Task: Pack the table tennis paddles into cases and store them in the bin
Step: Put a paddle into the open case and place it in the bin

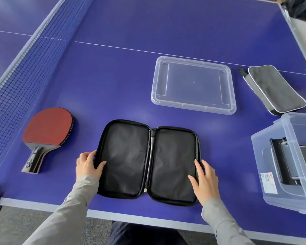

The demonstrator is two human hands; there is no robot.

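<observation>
Left hand: fingers curled over the left edge of the open case, gripping it. Right hand: flat, fingers straight, resting on the right half. Case lies spread flat on the table, near edge. Paddle lies left of the case, handle toward the person; left hand nearer. Lid beyond; bin to the right, another case behind it.

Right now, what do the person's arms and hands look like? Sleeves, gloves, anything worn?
Both arms wear light grey long sleeves, slightly creased, ending at the wrists. The left hand and right hand are bare: no gloves, and no rings or watch visible.
</observation>
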